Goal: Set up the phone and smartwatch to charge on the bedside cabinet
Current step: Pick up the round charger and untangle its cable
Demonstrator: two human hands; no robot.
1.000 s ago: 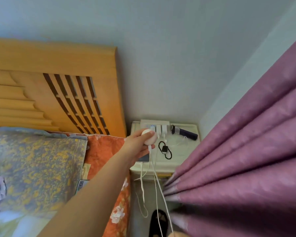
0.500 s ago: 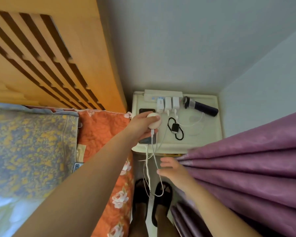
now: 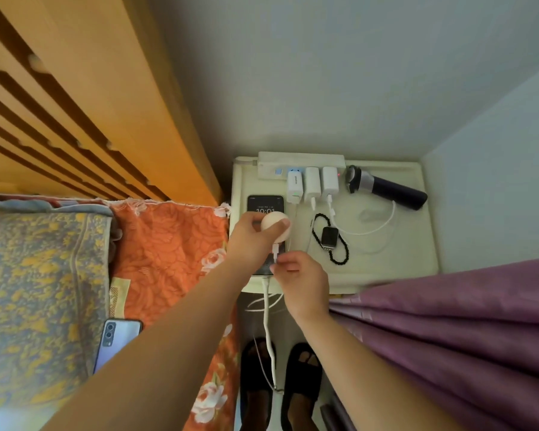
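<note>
With our left hand (image 3: pixel 249 241) gripping the round cream charger puck (image 3: pixel 276 227) over the lit black phone (image 3: pixel 265 206), our right hand (image 3: pixel 302 279) pinches what looks like its white cable plug (image 3: pixel 276 253), which next needs seating.

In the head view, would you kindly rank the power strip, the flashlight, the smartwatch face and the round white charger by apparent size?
1. Power strip and flashlight: alike in length, so unranked.
2. Round white charger, held in the left hand; raised nearer the camera, so perhaps flattered.
3. Smartwatch face, clearly smallest.
</note>
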